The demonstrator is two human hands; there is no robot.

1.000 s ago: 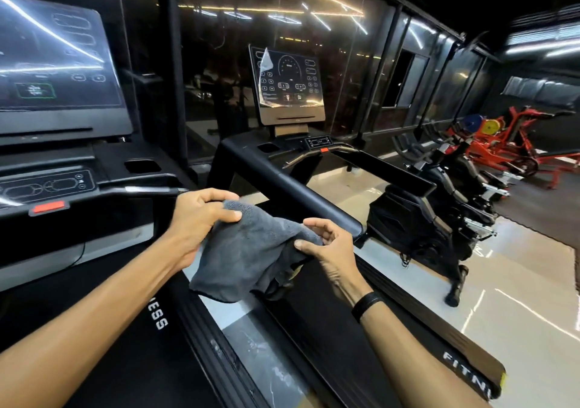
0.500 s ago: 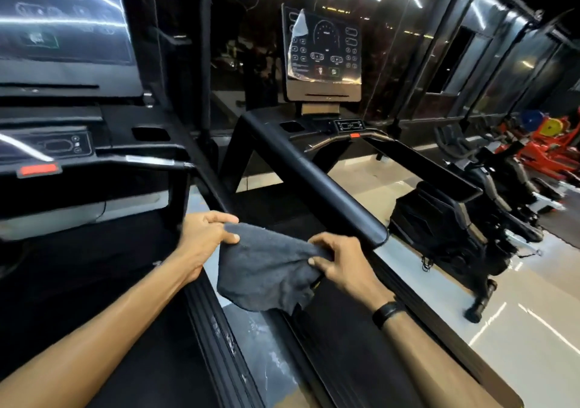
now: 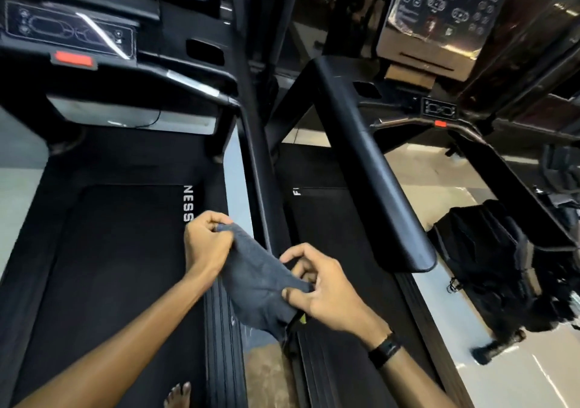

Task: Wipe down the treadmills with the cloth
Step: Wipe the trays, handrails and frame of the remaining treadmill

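Note:
A dark grey cloth point(image 3: 257, 285) hangs stretched between my two hands over the gap between two black treadmills. My left hand point(image 3: 205, 244) pinches its upper corner. My right hand point(image 3: 320, 288) pinches its lower right edge with thumb and fingers. The left treadmill's belt point(image 3: 119, 266) lies below my left arm, its console point(image 3: 69, 31) at the top left. The right treadmill's padded handrail point(image 3: 373, 169) runs diagonally just right of my hands, and its display point(image 3: 439, 12) sits at the top right.
A bare foot point(image 3: 179, 395) stands on the left treadmill's belt at the bottom. Black exercise machines point(image 3: 502, 269) stand on the pale floor at the right. A strip of floor point(image 3: 266, 376) shows between the two treadmills.
My view has tilted down and closer to the treadmill decks. Both hands have lowered with the cloth, which is now bunched tighter between them, still held at both ends.

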